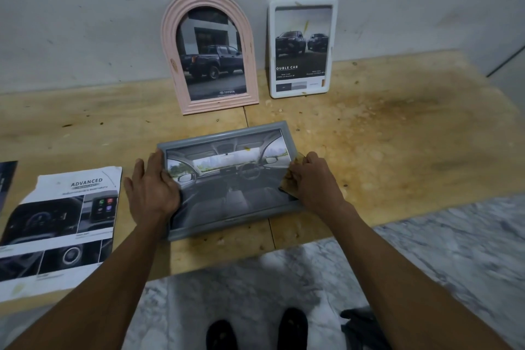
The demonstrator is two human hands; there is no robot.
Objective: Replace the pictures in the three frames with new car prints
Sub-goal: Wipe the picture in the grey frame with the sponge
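Note:
A grey rectangular frame (224, 133) lies flat on the wooden board (397, 150) in front of me, with a car-interior print (230, 179) in it. My left hand (152, 189) rests on the frame's left edge, thumb on the print. My right hand (314, 180) pinches a brown backing piece (289, 179) at the print's right edge. A pink arched frame (170, 45) with a dark pickup print and a white rectangular frame (302, 48) with a two-pickup print lean upright against the wall.
A white brochure page (61, 224) with dashboard photos lies at the left on the board, and a dark sheet (7, 179) shows at the far left edge. Marbled floor (454, 250) and my dark shoes (255, 329) are below the board's near edge.

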